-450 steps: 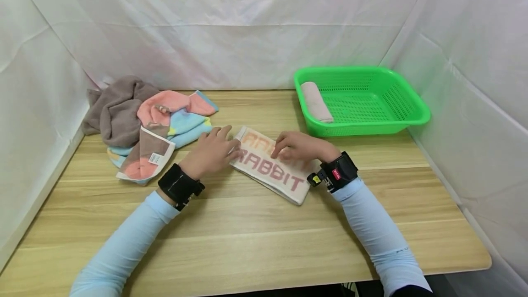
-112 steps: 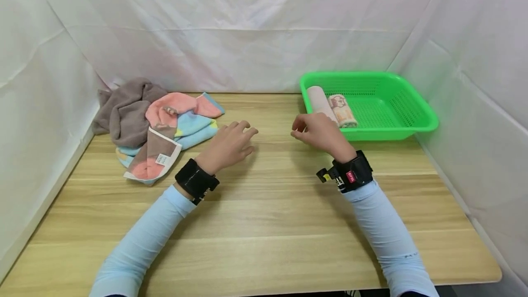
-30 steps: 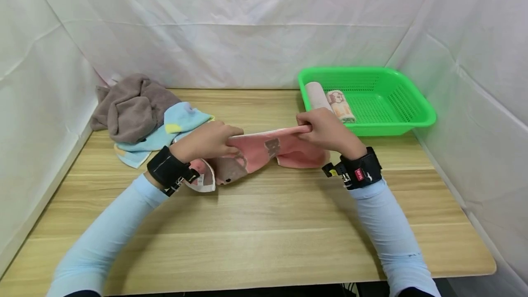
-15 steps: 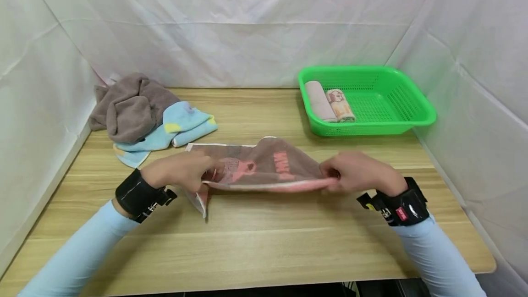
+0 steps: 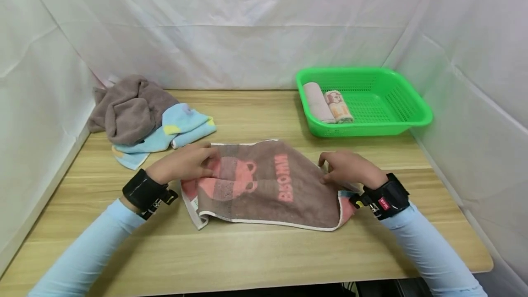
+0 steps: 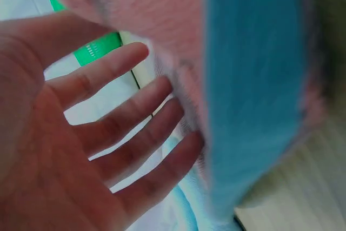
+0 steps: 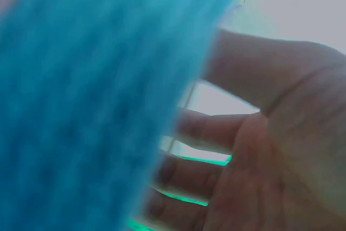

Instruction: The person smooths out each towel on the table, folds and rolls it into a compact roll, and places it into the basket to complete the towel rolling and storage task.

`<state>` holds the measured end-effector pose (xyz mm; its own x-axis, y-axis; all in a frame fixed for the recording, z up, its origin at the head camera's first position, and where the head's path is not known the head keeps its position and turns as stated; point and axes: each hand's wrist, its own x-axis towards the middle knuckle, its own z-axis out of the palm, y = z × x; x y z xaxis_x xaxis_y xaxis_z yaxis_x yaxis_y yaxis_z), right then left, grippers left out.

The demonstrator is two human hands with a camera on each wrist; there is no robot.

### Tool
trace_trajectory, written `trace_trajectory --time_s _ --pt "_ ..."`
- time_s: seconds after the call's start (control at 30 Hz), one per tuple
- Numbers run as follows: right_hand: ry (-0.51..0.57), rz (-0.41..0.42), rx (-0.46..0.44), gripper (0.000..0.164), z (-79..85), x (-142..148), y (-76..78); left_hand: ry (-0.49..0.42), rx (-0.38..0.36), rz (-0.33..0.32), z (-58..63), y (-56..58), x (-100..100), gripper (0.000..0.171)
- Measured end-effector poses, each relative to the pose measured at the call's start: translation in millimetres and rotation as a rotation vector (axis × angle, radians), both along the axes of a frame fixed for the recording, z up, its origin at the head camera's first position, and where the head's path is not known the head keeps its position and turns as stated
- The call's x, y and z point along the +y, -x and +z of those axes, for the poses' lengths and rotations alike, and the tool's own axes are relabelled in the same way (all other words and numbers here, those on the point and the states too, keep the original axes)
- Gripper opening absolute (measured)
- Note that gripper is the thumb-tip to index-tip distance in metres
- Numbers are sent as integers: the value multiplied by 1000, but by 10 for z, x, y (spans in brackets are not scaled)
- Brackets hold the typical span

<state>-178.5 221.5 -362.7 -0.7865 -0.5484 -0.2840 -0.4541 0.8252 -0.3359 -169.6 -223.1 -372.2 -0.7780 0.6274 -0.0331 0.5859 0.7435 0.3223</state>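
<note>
A brown towel (image 5: 264,182) with a pink bear print, pink lettering and a white edge lies spread but uneven at the middle of the table. Its right corner is turned up, showing pink and blue. My left hand (image 5: 187,164) is over the towel's left end; in the left wrist view its straight fingers (image 6: 124,117) meet the cloth beside a blue border. At the opposite end, my right hand (image 5: 346,168) is bent down over the towel's edge. A blurred blue border (image 7: 102,101) hides its fingertips in the right wrist view.
A green basket (image 5: 371,129) at the back right holds a pale rolled towel (image 5: 319,103) and a printed rolled towel (image 5: 339,107). At the back left lie a crumpled grey-brown towel (image 5: 129,109) and a light blue towel (image 5: 185,123). White cloth walls (image 5: 247,26) enclose the table.
The printed roll has joined the pale one in the basket. The pink and brown towel came from the left pile, was held stretched, turned over and laid down; both hands have loosened from its near edge.
</note>
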Motion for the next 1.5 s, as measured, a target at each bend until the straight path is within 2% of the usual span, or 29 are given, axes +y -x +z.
trace_trajectory --time_s 0.1,0.2,0.3,0.4,0.67,0.9,0.97,1.03,1.1,1.2,1.27,1.37,1.5 --pt "108 -30 -94 35 -98 45 41 -20 -28 1 -39 -6 -38 47" --pt "237 -62 -174 24 -169 115 76 -75 -103 13 -59 -13 -64 65" --pt "313 -91 -225 16 -208 203 93 -95 -155 9 -82 -9 -82 84" --pt "340 -132 -241 15 -208 306 93 -61 -174 8 -97 3 -86 99" --pt "376 -342 -218 15 -129 694 113 34 -249 66 -47 20 -11 110" --pt "388 -503 -282 23 -211 1079 186 116 -199 80 -56 33 113 112" --pt "359 -505 -296 24 -240 1137 205 130 -176 81 -70 46 150 111" --pt "319 -495 -286 26 -255 1158 229 121 -128 76 -80 84 169 100" --pt "273 -481 -241 30 -253 1144 274 93 -62 78 -78 151 166 78" --pt "221 -468 -117 38 -220 1062 376 63 52 97 -73 288 107 41" --pt "216 -465 -45 45 -217 991 458 64 105 125 -83 370 51 27" --pt "255 -479 -10 52 -255 906 537 75 133 151 -102 449 2 25" --pt "338 -527 -63 43 -326 859 549 84 104 157 -85 513 4 22"
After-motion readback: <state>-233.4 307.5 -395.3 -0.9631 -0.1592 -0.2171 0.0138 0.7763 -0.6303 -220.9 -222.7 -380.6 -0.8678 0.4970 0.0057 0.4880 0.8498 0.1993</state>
